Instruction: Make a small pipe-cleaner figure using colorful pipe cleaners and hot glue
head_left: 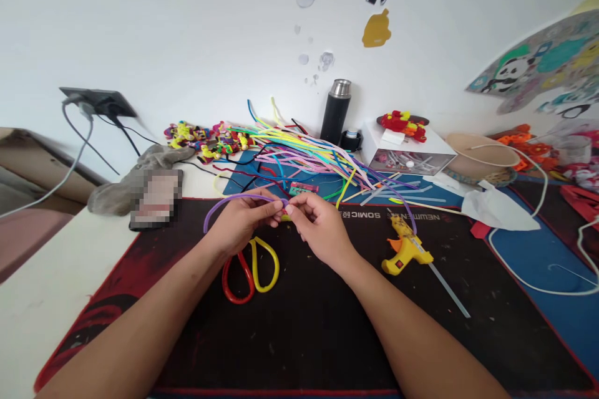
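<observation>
While the left hand (250,215) pinches a fuzzy purple stem (219,201), the right hand (318,224) (fingertips nearly touching) pinches it too.

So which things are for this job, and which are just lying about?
Probably for the job:
purple fuzzy stick, pinched by left hand and right hand
heap of coloured fuzzy sticks
yellow glue gun
red and yellow loops near the hands

Probably just lying about:
black flask
grey fuzzy thing

Bright, diffuse light on smooth white wall (210,25); soft shadows; glint on silver-capped black cylindrical flask (336,112); edges stretched; patch at left pixelated.
</observation>
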The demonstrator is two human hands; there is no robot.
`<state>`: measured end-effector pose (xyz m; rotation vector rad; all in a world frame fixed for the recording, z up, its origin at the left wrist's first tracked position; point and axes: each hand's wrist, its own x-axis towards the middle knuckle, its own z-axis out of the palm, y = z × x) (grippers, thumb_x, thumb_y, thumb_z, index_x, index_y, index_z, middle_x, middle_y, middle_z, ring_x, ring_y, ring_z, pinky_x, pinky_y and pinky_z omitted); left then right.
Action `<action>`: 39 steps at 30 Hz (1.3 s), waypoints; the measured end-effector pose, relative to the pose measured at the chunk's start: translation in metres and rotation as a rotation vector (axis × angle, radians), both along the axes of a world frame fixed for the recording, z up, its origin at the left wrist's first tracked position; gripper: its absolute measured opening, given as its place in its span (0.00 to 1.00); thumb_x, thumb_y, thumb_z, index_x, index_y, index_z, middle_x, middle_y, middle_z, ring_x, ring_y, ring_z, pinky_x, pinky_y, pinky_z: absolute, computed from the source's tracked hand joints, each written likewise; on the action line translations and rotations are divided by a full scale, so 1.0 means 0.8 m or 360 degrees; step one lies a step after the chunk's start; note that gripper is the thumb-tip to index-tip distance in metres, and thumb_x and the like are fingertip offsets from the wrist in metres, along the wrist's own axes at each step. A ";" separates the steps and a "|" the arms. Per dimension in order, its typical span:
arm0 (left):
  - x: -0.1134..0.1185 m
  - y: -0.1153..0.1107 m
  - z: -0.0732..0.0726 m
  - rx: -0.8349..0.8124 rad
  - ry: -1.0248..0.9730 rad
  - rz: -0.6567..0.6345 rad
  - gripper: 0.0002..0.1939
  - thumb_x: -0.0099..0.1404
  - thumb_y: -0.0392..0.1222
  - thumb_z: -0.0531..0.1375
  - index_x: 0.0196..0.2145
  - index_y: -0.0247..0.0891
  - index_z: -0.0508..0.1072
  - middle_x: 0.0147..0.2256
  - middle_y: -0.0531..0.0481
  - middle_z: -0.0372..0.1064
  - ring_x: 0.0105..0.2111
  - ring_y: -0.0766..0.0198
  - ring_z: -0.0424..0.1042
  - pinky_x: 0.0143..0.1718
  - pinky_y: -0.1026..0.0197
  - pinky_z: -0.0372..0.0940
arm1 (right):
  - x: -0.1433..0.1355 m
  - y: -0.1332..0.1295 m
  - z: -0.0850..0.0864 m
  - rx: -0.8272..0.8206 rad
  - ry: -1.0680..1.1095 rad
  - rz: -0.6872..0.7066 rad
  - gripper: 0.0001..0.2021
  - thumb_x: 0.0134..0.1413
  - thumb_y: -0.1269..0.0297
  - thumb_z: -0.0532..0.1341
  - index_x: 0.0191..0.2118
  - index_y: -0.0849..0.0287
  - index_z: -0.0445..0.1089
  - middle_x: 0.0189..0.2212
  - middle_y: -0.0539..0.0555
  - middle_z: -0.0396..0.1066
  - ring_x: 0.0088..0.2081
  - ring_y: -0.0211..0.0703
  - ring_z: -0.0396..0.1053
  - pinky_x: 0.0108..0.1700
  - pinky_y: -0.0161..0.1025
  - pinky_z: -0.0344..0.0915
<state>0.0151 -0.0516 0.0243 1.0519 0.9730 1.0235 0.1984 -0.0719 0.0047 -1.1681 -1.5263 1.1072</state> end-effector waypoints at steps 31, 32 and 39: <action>-0.023 0.006 0.006 0.0281 0.0694 -0.0247 0.17 0.56 0.55 0.76 0.35 0.38 0.85 0.32 0.48 0.80 0.31 0.59 0.76 0.33 0.60 0.74 | 0.002 -0.002 0.000 0.0323 -0.0488 0.0052 0.03 0.63 0.67 0.62 0.36 0.55 0.71 0.21 0.43 0.64 0.23 0.36 0.60 0.30 0.36 0.54; -0.024 0.007 0.006 0.0284 0.0702 -0.0260 0.17 0.56 0.55 0.76 0.34 0.38 0.85 0.31 0.48 0.80 0.31 0.59 0.77 0.33 0.60 0.74 | 0.002 -0.002 -0.001 0.0333 -0.0510 0.0062 0.03 0.63 0.67 0.62 0.36 0.55 0.71 0.21 0.43 0.64 0.23 0.36 0.60 0.30 0.36 0.54; -0.026 0.007 0.004 0.0283 0.0668 -0.0310 0.15 0.57 0.52 0.77 0.34 0.38 0.85 0.30 0.50 0.79 0.28 0.62 0.76 0.32 0.61 0.72 | 0.001 -0.003 -0.002 0.0265 -0.0515 0.0104 0.04 0.63 0.67 0.62 0.36 0.54 0.71 0.22 0.43 0.66 0.24 0.37 0.62 0.30 0.36 0.53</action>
